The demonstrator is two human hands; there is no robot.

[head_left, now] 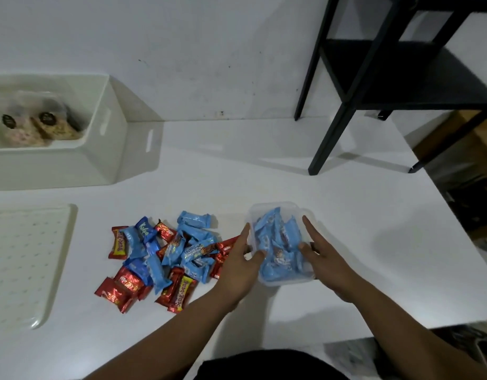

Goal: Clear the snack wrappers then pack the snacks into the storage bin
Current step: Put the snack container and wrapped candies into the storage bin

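From the head camera: both hands flank a clear container [280, 212] of blue snack packs on the white surface [346, 215] — left hand [241, 266] and right hand [323, 259] with fingers straight, released, touching its sides. Loose snacks [160, 259] lie just left; the storage bin [99, 149] stands far left.

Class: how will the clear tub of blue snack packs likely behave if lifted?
The clear plastic tub looks thin, so its walls may flex. Its blue snack packs are small, so probably light. They lie loose and heaped, so tilting could spill them.
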